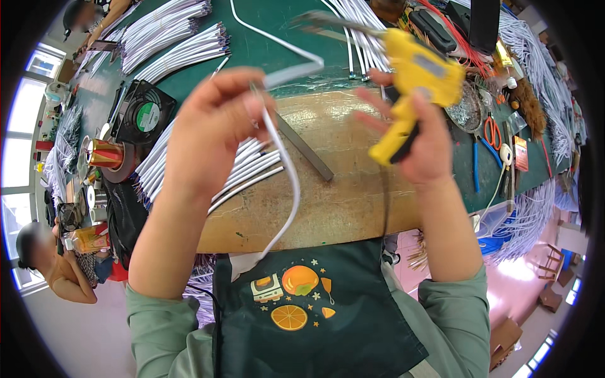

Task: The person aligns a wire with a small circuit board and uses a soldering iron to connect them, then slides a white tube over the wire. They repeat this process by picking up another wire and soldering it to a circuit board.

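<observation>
White cable, likely light and springy, is best held mid-length. Left hand pinches it; right hand clasps a yellow glue gun.

Black fan, green label on hub, left of left fingers. Red-gold spool farther left, lower down. First co-worker well beyond left fingers, second co-worker far left and nearer. Right of right fingers: round dish, then orange scissors — blue-handled pliers lower. Brown fur farther right. Red wires beyond right fingers, rightward. Wooden stool far right — down on pink floor.
</observation>
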Action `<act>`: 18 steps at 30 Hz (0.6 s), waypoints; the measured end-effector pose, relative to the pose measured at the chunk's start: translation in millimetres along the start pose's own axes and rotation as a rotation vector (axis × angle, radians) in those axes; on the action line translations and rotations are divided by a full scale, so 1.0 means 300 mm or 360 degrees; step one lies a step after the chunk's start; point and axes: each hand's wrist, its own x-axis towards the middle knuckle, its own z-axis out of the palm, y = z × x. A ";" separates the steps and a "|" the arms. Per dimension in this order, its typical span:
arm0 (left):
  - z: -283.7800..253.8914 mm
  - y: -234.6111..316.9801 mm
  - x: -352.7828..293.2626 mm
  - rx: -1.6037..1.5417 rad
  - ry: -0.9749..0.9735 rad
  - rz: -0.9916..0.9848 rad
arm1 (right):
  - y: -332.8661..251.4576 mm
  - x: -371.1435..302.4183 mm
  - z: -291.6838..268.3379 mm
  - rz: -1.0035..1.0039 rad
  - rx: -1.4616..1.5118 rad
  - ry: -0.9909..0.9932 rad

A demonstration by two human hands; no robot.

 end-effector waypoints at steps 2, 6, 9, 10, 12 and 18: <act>-0.011 0.002 0.076 -0.0319 0.0125 0.0095 | -0.080 -0.024 -0.104 -0.0160 0.0141 0.0045; 0.034 -0.034 0.086 -0.0460 0.0242 0.0267 | -0.227 -0.113 -0.273 -0.0418 0.0179 0.0175; 0.031 -0.052 0.083 -0.0491 0.0322 0.0358 | -0.278 -0.183 -0.317 -0.0572 0.0164 0.0221; 0.028 -0.058 0.087 -0.0527 0.0376 0.0407 | -0.286 -0.204 -0.323 -0.0608 0.0173 0.0232; 0.032 -0.053 0.098 -0.0521 0.0427 0.0435 | -0.287 -0.231 -0.335 -0.0613 0.0218 0.0181; 0.105 -0.163 -0.032 0.0299 0.0312 0.0074 | -0.211 -0.265 -0.295 -0.0560 0.0219 0.0151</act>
